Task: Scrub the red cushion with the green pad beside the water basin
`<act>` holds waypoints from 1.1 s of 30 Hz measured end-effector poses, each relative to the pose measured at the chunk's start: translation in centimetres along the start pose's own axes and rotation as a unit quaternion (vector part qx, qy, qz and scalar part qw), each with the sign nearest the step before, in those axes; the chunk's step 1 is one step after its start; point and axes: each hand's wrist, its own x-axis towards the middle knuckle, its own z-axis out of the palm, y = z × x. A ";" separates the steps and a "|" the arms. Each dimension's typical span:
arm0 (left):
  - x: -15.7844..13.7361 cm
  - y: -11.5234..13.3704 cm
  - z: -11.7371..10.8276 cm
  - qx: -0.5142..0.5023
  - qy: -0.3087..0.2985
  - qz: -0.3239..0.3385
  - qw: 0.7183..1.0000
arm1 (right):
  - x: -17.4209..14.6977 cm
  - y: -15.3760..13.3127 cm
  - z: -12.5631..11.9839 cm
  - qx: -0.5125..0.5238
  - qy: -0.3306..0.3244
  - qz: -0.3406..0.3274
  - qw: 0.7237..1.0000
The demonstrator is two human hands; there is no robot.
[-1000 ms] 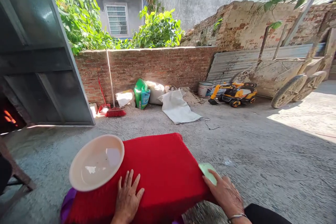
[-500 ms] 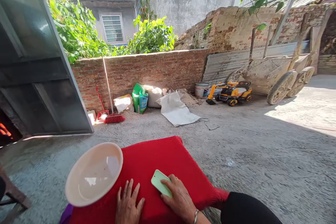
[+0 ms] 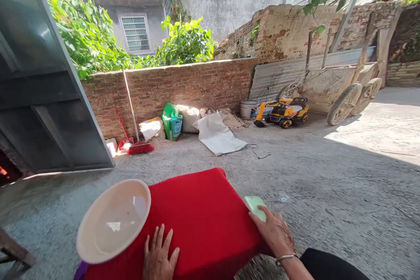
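Observation:
My right hand (image 3: pixel 274 232) grips a pale green, round-cornered block (image 3: pixel 256 207) that looks like the back of a scrubbing brush; its underside is hidden. It is at the right edge of a red cloth (image 3: pixel 200 214), which covers a small table or stool. My left hand (image 3: pixel 159 256) lies flat on the cloth with its fingers spread, holding nothing. Close by on the left, a cream plastic basin (image 3: pixel 98 245) with clear water in it rests on the cloth, tilted in view. A bit of purple (image 3: pixel 80 271) shows below the basin.
Concrete floor (image 3: pixel 308 175) surrounds the red-covered surface. A metal door (image 3: pixel 52 109) stands at left. Along the brick wall (image 3: pixel 210 83) are a red broom (image 3: pixel 141 147), sacks (image 3: pixel 172 122), a white sheet (image 3: pixel 219 138), a toy excavator (image 3: pixel 285 113) and a cart (image 3: pixel 334 87).
My right hand has moved right with the green block, from the middle of the cloth to its right edge. My left hand stays flat on the cloth. The view has shifted slightly.

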 end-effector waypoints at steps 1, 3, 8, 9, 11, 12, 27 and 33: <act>0.0 0.0 0.1 0.000 0.007 -0.001 1.000 | -0.1 -0.6 0.2 0.016 0.004 -0.001 1.000; 0.0 0.2 0.2 0.003 0.025 -0.009 1.000 | -0.8 -2.5 1.0 0.057 -0.005 -0.042 0.997; 0.2 1.1 -0.1 0.032 0.064 -0.028 0.997 | -5.0 -8.5 3.0 0.127 -0.088 -0.242 0.958; 0.2 1.2 -0.3 0.036 0.064 -0.027 0.997 | -5.9 -9.4 3.3 0.121 -0.108 -0.271 0.949; 0.3 1.2 -0.4 0.040 0.060 -0.026 0.997 | -7.1 -10.7 3.8 0.099 -0.141 -0.306 0.936; 0.3 1.2 -0.5 0.040 0.058 -0.027 0.997 | -7.4 -11.1 3.9 0.088 -0.154 -0.312 0.934; 0.3 1.0 -0.6 0.032 0.083 -0.018 0.996 | 0.0 -1.9 2.5 0.065 -0.001 -0.061 0.996; 0.6 1.1 -0.3 0.031 0.079 -0.029 0.996 | -0.3 -4.1 3.3 0.143 0.025 -0.075 0.987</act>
